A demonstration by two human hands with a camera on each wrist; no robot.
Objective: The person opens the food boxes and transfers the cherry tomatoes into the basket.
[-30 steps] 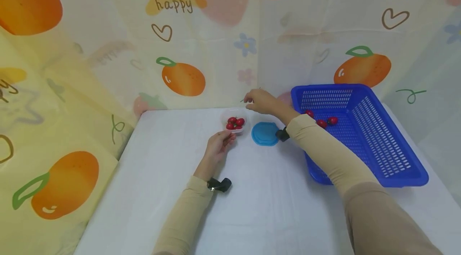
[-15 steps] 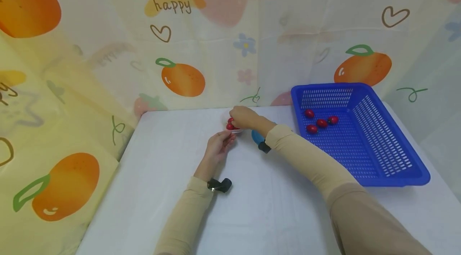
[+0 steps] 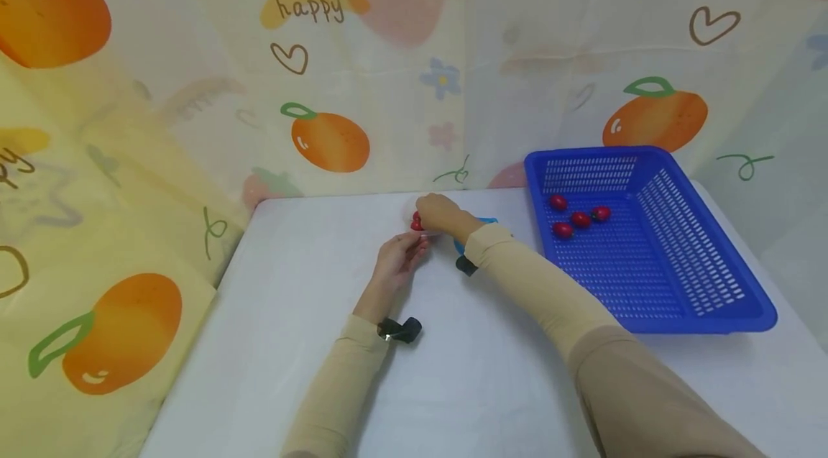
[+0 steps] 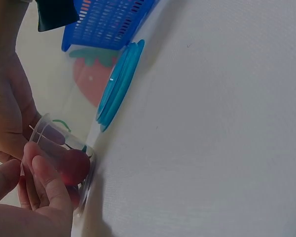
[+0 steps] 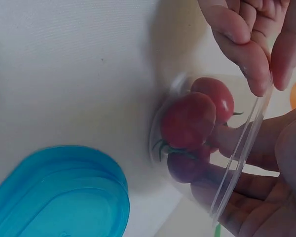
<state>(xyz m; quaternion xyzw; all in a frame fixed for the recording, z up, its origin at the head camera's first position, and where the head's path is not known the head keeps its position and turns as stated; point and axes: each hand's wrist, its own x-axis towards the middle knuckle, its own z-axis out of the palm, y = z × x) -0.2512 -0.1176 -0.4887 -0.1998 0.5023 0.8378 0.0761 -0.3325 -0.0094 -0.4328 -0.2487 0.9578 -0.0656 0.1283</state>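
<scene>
The clear container (image 5: 246,103) stands on the white surface (image 3: 259,343), base down and mouth up. The left hand (image 3: 397,260) is positioned at the near side of the container and pinches its rim between thumb and fingers. The right hand (image 3: 446,216) enters from the right, above the mouth, with its bent fingers inside the container. Red tomatoes (image 5: 188,121) with green stems lie at the container's base; the right hand's fingertips are located among them, behind and below the foremost fruit as seen from the right wrist. Whether these fingers pinch a tomato or only touch it cannot be determined. The blue lid (image 5: 69,192) lies flat on the surface to the right of the container, not touching it; in the head view, the right arm partly covers it. The blue basket (image 3: 695,246) is located farther right, well apart from both hands. Four loose tomatoes (image 3: 581,219) lie on its perforated floor, toward the far left corner.
</scene>
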